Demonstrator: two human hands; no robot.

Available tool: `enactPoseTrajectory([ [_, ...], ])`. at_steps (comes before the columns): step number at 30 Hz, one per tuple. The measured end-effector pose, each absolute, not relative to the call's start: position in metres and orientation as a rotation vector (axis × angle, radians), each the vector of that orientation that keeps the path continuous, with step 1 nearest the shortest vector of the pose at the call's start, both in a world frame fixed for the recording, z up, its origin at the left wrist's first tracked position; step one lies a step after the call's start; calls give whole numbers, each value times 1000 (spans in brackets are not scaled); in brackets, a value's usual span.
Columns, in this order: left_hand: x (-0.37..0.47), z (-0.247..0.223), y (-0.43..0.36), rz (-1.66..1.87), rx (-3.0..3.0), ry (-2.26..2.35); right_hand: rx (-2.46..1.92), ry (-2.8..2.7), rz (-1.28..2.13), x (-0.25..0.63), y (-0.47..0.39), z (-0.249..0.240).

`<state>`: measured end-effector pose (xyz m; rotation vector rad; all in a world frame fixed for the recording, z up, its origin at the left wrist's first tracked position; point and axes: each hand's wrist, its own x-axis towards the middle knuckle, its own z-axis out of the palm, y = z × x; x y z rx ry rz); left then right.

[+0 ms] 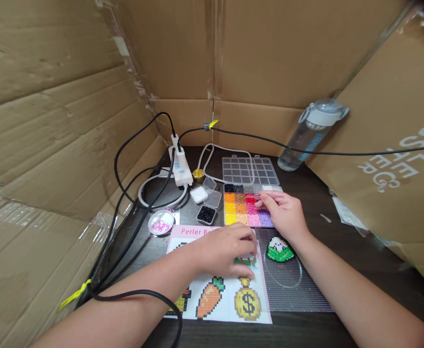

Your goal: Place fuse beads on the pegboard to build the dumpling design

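My right hand (282,212) is closed on pink tweezers (253,196), held over the bead box (241,220) with the tips by the red compartment. Several bead colours fill its compartments. My left hand (233,249) lies over the pattern sheet (228,309), its fingers loosely bent and the thumb apart, with nothing seen in it. The sheet has a carrot and a money bag printed on it. Beside my right wrist, a green, white and black bead figure (280,249) sits on a clear pegboard (291,299), partly under the sheet.
A dish of pink and white beads (161,222), a box of black beads (206,214) and a box of white beads (199,195) stand left of the bead box. Behind are a power strip (180,166) and a leaning water bottle (308,137). A black cable (135,292) crosses my left forearm.
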<state>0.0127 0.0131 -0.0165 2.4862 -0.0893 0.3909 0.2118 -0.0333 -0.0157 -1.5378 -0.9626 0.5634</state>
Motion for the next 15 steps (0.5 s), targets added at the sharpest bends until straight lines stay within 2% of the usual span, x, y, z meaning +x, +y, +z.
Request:
enactPoseTrajectory([
  [15,13,-17,14,374,2489,-93,-1536,-992,542,214,-34,-18],
])
